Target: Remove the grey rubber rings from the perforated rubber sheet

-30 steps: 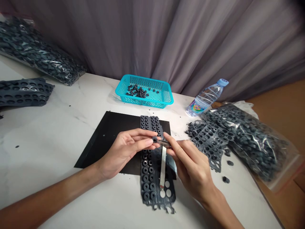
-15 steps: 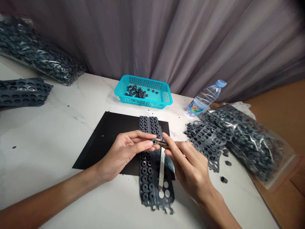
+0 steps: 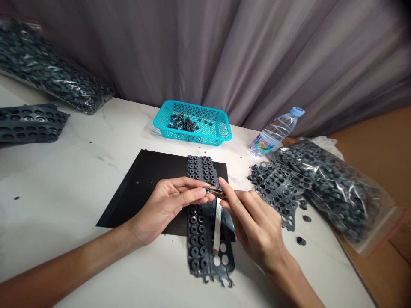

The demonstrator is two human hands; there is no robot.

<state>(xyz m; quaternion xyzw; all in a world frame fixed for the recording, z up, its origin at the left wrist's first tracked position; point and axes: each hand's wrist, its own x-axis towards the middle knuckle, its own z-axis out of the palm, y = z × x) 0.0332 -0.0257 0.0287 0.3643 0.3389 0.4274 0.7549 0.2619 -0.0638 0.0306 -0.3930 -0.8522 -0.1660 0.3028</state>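
Near the middle, my left hand (image 3: 168, 205) pinches a small dark rubber ring (image 3: 207, 189) between thumb and fingertips. My right hand (image 3: 257, 218) is closed on a metal hand tool (image 3: 217, 229) with a narrow pointed tip and a flat silver arm. The tool's tip meets the ring; the rest of the tool is partly hidden by my fingers. Below both hands lies a dark rubber sheet (image 3: 195, 240) with rows of ring-shaped pieces along its left and punched holes at lower right. A black mat (image 3: 128, 196) lies under part of the sheet.
A turquoise basket (image 3: 195, 137) holding small dark pieces stands behind the mat. To its right are a water bottle (image 3: 276, 132), a holed rubber sheet (image 3: 276, 188) and a filled plastic bag (image 3: 340, 192). Another bag (image 3: 54, 68) and rubber sheet (image 3: 32, 124) lie at left.
The ring between my fingertips has turned slightly, so its hole shows less against the tool's tip. Both hands stay in nearly the same place.
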